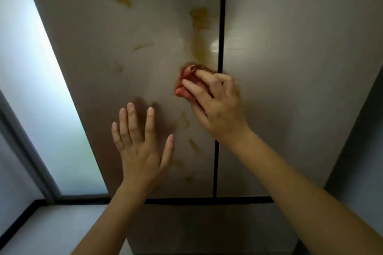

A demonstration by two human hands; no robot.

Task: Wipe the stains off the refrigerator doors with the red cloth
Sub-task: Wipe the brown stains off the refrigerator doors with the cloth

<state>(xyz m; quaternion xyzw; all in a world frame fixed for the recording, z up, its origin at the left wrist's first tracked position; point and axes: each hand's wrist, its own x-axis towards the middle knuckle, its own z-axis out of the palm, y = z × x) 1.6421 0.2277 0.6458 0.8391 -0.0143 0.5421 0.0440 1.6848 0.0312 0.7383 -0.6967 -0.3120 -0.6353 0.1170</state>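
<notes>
Wiping is under way: the right hand [215,105] presses the bunched cloth [187,83] to the left door [93,51]; the left hand [141,141] rests flat, fingers spread. Next, wipe upward over the streak [200,47] above the cloth.

The cloth [187,83] was red. The fridge doors [124,68] were plain grey-brown, marked with yellow-brown stains [200,33]. The gap [222,16] between them was black.

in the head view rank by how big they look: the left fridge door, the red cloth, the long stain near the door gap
1. left fridge door
2. long stain
3. red cloth, though the right hand hides part of it, so 2 and 3 are unsure
</notes>
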